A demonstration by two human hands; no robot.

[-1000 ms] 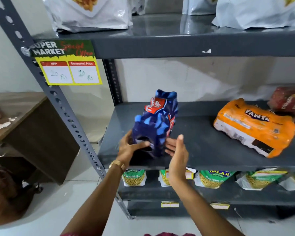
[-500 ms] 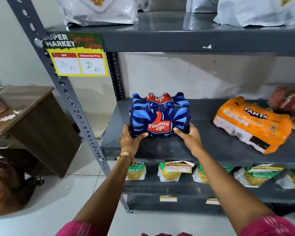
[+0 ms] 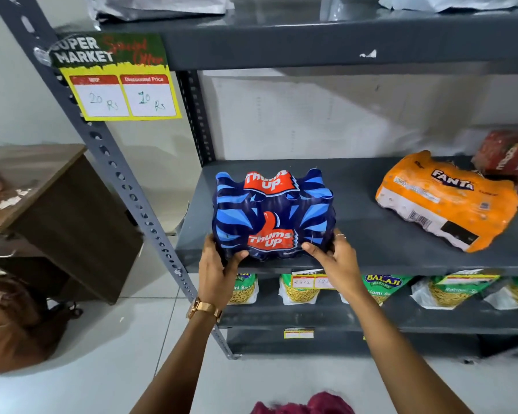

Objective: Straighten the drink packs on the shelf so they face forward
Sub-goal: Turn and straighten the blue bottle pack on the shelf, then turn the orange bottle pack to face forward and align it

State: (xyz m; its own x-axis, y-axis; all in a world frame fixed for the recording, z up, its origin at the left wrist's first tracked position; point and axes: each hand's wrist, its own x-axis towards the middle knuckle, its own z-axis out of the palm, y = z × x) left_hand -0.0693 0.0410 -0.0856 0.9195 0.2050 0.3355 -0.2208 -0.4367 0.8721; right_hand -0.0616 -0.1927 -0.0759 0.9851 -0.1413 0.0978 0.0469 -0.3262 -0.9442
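Two hands, left point(image 3: 219, 264) and right point(image 3: 331, 258), clamp the blue pack's point(image 3: 272, 215) bottom corners at the shelf point(image 3: 356, 234) front edge, squaring its logo forward, while the orange pack point(image 3: 449, 201) sits skewed, well apart.

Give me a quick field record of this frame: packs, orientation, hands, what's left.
shelf: grey metal middle shelf
blue pack: Thums Up pack, left part of the shelf near the front edge, logo facing forward
orange pack: Fanta pack, right part of the shelf, lying skewed at an angle, not facing forward
red pack: partly visible behind the Fanta pack, at the frame edge
left hand: gripping the blue pack's lower left corner
right hand: gripping its lower right corner
remaining: Fanta pack looks unstraightened
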